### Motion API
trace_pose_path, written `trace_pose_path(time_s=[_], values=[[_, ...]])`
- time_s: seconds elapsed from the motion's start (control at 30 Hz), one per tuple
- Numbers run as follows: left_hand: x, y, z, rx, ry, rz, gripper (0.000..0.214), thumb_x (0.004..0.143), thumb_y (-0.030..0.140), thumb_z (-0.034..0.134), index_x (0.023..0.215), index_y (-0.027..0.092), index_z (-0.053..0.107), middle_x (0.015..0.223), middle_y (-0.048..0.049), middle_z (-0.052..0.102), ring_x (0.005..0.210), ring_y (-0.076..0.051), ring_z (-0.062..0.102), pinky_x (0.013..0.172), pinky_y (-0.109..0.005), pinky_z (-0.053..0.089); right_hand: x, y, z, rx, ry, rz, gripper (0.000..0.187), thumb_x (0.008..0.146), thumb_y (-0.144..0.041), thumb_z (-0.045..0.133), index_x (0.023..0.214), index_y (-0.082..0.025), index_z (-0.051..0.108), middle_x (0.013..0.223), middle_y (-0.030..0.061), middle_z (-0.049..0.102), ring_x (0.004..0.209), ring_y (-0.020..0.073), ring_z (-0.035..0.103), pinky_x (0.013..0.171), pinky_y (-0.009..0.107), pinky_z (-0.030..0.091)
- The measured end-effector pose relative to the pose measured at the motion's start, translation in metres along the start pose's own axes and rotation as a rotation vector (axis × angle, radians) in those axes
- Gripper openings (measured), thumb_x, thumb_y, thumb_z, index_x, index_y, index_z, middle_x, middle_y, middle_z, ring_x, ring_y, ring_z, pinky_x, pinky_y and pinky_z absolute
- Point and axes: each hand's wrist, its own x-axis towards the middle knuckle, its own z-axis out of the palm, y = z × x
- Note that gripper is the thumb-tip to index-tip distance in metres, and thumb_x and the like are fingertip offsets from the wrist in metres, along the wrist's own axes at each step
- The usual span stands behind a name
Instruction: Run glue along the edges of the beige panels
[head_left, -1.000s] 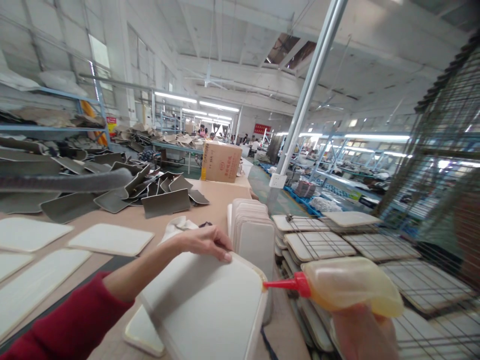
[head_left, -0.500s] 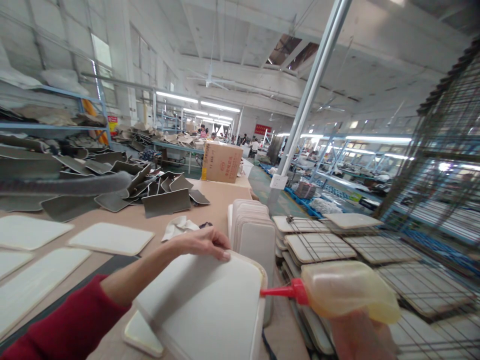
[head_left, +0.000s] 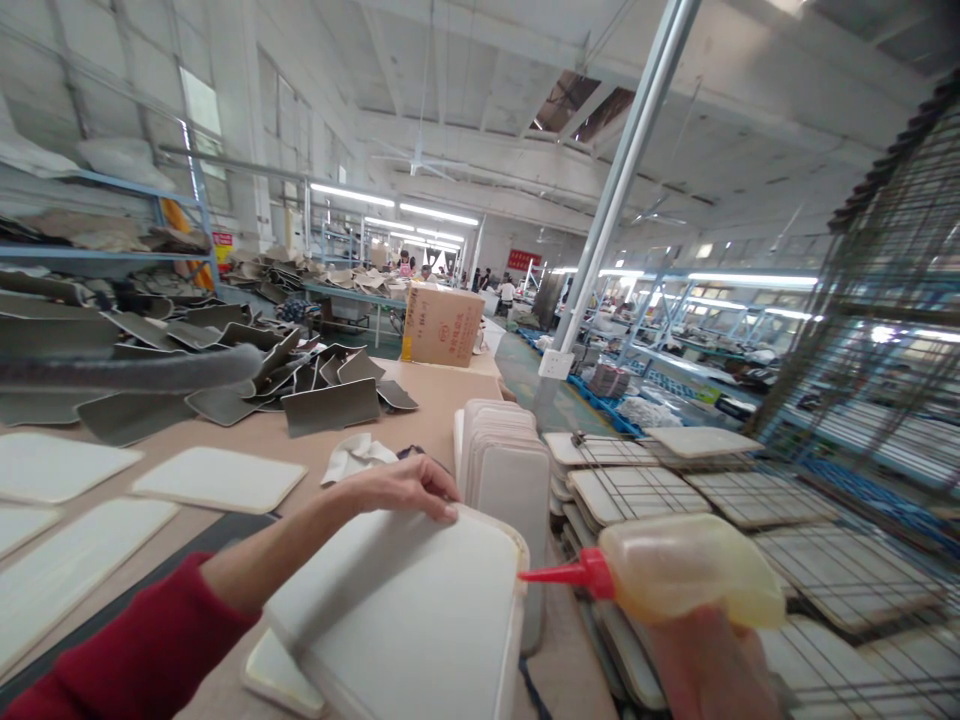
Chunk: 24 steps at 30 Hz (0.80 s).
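Observation:
My left hand (head_left: 420,487) pinches the top edge of a white rounded-corner panel (head_left: 397,610), thumb on its face, and holds it tilted up off the table. My right hand (head_left: 709,660) is wrapped round a translucent squeeze bottle (head_left: 686,570) of yellowish liquid, lying on its side in the air. Its red nozzle (head_left: 559,573) points left, the tip at the panel's right edge just below the upper corner. A yellowish line runs along that edge. Under the panel's left side, the corner of another white panel (head_left: 281,672) shows on the table.
Behind the held panel stands a row of upright panels (head_left: 510,490). More white panels (head_left: 217,478) lie at left, near a heap of grey-green pieces (head_left: 330,405). Wire racks bearing panels (head_left: 637,492) are at right. A cardboard box (head_left: 444,326) and a white cloth (head_left: 358,456) sit farther back.
The bottle and my right hand have shifted slightly left and up, the nozzle tip staying at the panel's right edge. My left hand keeps its hold on the panel.

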Motion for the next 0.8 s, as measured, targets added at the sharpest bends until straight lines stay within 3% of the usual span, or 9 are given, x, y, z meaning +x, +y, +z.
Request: trace_pose_path(time_s=[0.2, 0.37, 0.63, 0.8], values=[[-0.005, 0.006, 0.003, -0.037, -0.013, 0.006, 0.032, 0.063, 0.042, 0.074, 0.077, 0.013, 0.074, 0.06, 0.0025, 0.058, 0.057, -0.009, 0.045, 0.052, -0.018, 0.031, 0.005, 0.013, -0.009, 0.036, 0.062, 0.114, 0.061, 0.058, -0.044, 0.082, 0.111, -0.022, 0.062, 0.099, 0.0046, 0.068, 0.089, 0.0202, 0.063, 0.079, 0.027, 0.054], [-0.006, 0.005, 0.003, -0.06, -0.021, 0.015, 0.03, 0.065, 0.04, 0.073, 0.076, 0.013, 0.074, 0.061, 0.0021, 0.06, 0.057, -0.009, 0.046, 0.053, -0.018, 0.031, -0.001, 0.009, -0.001, 0.055, 0.092, 0.152, 0.067, 0.058, -0.046, 0.081, 0.117, -0.025, 0.058, 0.106, 0.0039, 0.066, 0.095, 0.0208, 0.061, 0.081, 0.027, 0.053], [-0.005, 0.005, 0.003, -0.091, -0.031, 0.001, 0.026, 0.065, 0.039, 0.075, 0.075, 0.015, 0.075, 0.06, 0.0026, 0.062, 0.056, -0.009, 0.047, 0.053, -0.018, 0.034, -0.002, 0.005, 0.003, 0.107, 0.09, 0.136, 0.059, 0.054, -0.044, 0.084, 0.106, -0.025, 0.064, 0.089, 0.002, 0.069, 0.086, 0.0216, 0.062, 0.072, 0.031, 0.055], [-0.005, 0.004, 0.003, -0.1, -0.038, 0.019, 0.026, 0.067, 0.038, 0.074, 0.08, 0.016, 0.075, 0.064, 0.0019, 0.065, 0.058, -0.009, 0.05, 0.055, -0.018, 0.035, 0.003, 0.001, 0.012, 0.09, 0.164, 0.107, 0.055, 0.043, -0.043, 0.088, 0.087, -0.018, 0.068, 0.074, 0.0032, 0.067, 0.069, 0.0172, 0.061, 0.059, 0.022, 0.053]])
